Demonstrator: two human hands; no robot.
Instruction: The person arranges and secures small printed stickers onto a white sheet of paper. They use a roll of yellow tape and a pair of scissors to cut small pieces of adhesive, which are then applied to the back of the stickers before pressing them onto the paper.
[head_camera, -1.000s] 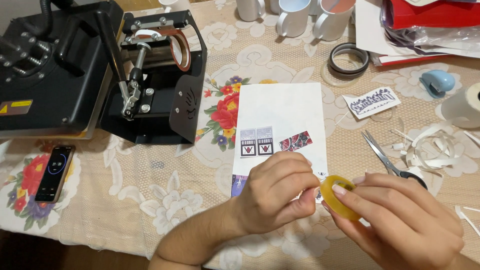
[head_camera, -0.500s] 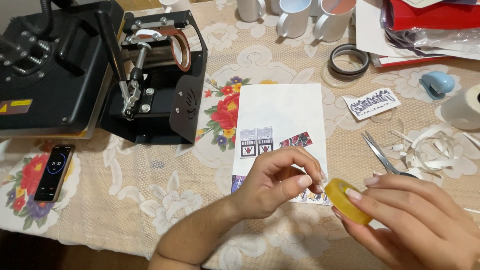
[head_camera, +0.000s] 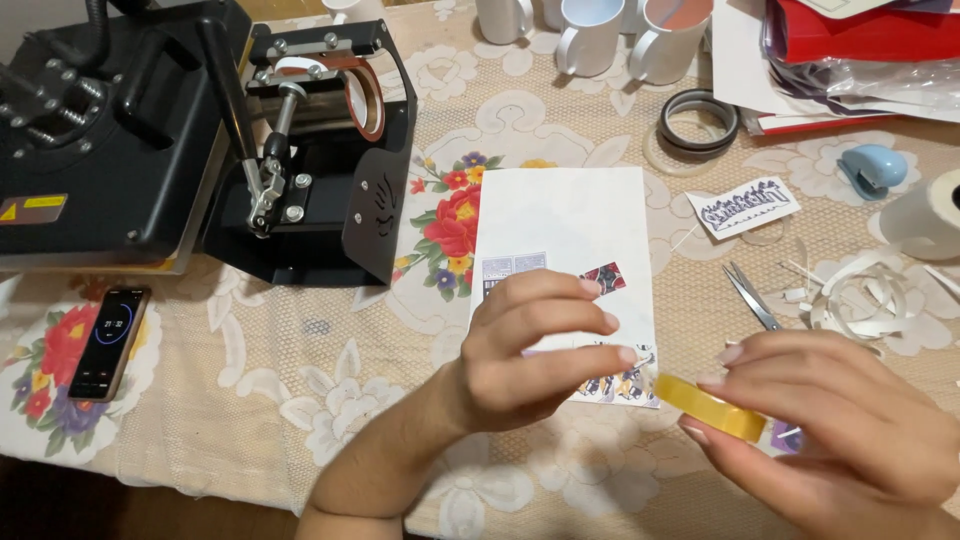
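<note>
Presently, working down from the biggest item: a black heat press machine with a cylindrical mug clamp (head_camera: 300, 150) stands far to the upper left of the hands, well apart from them. The table (head_camera: 250, 400), under a beige lace cloth with red flower prints, carries everything.

A white sheet of paper with small printed designs (head_camera: 570, 220) lies flat just beyond the left hand, its near edge partly hidden by the fingers. Three white ceramic mugs (head_camera: 590, 30) stand at the far edge, well beyond both hands.

Left hand (head_camera: 530, 355): fingers curled, thumb and forefinger tips drawn near each other, close to the roll; whether they pinch a tape end I cannot tell. Right hand (head_camera: 840, 420): fingers wrapped around a small roll of translucent yellow tape (head_camera: 710, 405), held off the table between both hands, just right of the sheet's near corner.

Judgement on the roll: light, stiff ring, smooth sides, sticky only at the free end; best gripped on the flat rims, as now. The tape strip itself would be thin and prone to curling onto itself.

Nearby, right hand side: metal scissors (head_camera: 750, 295) just beyond the knuckles, curled white paper trimmings (head_camera: 860, 295), a blue tape dispenser (head_camera: 872, 168). A black phone (head_camera: 108, 340) lies far left. Nothing stands between the hands and the sheet.
</note>
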